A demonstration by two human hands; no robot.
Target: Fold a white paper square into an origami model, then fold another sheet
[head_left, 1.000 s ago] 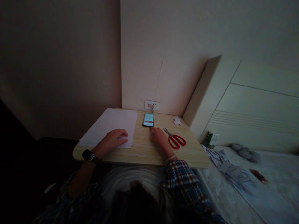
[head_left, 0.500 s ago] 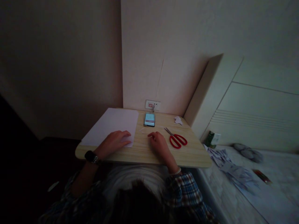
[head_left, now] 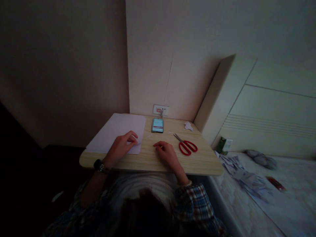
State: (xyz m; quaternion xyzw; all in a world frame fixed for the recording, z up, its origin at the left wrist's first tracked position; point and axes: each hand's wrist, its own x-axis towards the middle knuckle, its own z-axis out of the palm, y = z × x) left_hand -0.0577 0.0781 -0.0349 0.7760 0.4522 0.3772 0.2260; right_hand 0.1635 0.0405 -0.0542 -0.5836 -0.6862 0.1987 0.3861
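Lying face up with its screen lit, one phone (head_left: 158,125), on a pale wood-grain table (head_left: 202,161); all places below are reckoned from this phone.

Left of the phone: one white sheet of paper (head_left: 118,126), flat over the table's left part. On its near right corner, the left hand (head_left: 120,145), dark watch (head_left: 99,165) at the wrist, thumb and forefinger curved toward each other at the sheet's edge; whether they pinch the paper, cannot tell.

Nearer the wearer than the phone, just right of the sheet: the right hand (head_left: 168,153), fingers loosely curled low over the table; cannot tell whether the fingertips grip anything. Beaded bracelet (head_left: 187,184) and plaid sleeve (head_left: 197,202) behind it.

Right of the phone, slightly nearer: one pair of scissors (head_left: 182,141), red handles, tips pointing toward the phone. Right of the phone, beyond the scissors: one white paper scrap (head_left: 188,126).

Behind the phone: one wall socket (head_left: 161,110) with a plug.

Far right of the phone: a bed (head_left: 224,187) bearing a heap of paper strips (head_left: 247,179).
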